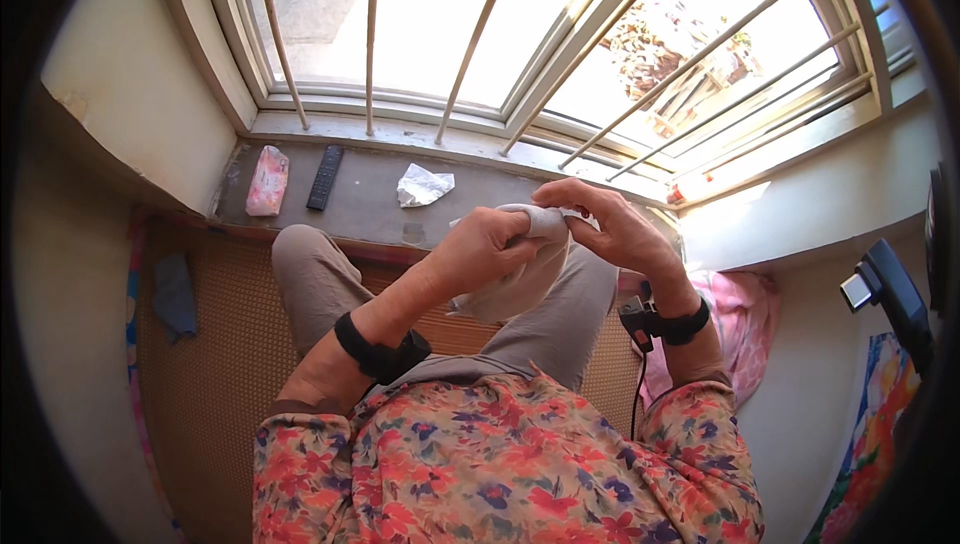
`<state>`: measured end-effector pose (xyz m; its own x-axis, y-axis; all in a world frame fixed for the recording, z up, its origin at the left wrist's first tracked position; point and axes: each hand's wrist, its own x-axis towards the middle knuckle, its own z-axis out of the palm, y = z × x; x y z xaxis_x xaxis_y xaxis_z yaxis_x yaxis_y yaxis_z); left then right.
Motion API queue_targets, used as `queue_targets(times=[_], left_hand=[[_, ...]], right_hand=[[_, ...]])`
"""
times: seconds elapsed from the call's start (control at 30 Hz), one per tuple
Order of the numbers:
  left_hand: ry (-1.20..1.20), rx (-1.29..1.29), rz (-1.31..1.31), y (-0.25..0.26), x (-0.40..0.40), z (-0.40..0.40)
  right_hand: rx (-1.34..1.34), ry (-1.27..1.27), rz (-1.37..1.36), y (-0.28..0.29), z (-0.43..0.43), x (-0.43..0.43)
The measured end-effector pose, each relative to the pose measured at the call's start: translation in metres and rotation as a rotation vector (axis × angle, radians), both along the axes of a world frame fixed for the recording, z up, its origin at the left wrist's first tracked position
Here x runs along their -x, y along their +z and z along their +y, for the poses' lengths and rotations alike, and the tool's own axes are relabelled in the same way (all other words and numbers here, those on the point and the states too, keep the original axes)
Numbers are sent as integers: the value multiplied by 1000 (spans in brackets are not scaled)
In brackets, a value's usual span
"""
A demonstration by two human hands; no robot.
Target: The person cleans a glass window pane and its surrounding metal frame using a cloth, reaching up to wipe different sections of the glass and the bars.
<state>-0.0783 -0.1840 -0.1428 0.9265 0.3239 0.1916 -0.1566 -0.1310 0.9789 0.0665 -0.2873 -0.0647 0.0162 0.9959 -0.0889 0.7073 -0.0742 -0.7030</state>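
A piece of light grey fabric [517, 285], rolled or folded over along its top, hangs in front of my knees. My left hand [484, 251] is closed around its left side, thumb pressed against the fold. At the right end of that fold, my right hand [611, 225] has the edge between its thumb and fingers. A small dark red spot shows near the right fingers, too small to name. What kind of item the fabric is, I cannot tell. Both wrists wear black straps, and a cable runs down from the device on the right one.
On the grey windowsill [360, 210] lie a pink soft pack [268, 181], a black remote control [325, 177] and crumpled white tissue [424, 185]. Metal bars [480, 41] cross the window. A blue cloth [175, 296] rests on the woven mat [217, 371]; pink fabric [742, 326] is at right.
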Motion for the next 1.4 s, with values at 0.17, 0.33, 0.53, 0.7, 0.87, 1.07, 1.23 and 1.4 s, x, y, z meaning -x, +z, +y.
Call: queue_targets(times=[0.17, 0.33, 0.53, 0.7, 0.87, 1.07, 1.23, 1.4], left_hand=[[-19, -388, -318, 3, 1, 5], [-126, -473, -268, 17, 7, 18], [-134, -293, -259, 18, 7, 23], [-140, 29, -64, 8, 10, 21], [18, -28, -11, 7, 10, 24], [-36, -198, 2, 13, 8, 16], [188, -393, 119, 6, 7, 8], [36, -228, -27, -5, 7, 3]], right_hand=[[35, 10, 235, 3, -10, -10], [48, 36, 189, 2, -15, -9], [-15, -42, 154, -1, -22, -4], [-273, -184, 141, -6, -20, 0], [-302, -60, -35, 10, -19, 9], [-397, 16, -246, 28, -16, 10], [-320, -29, -217, 29, -17, 11], [-109, 15, -86, 29, -17, 4]])
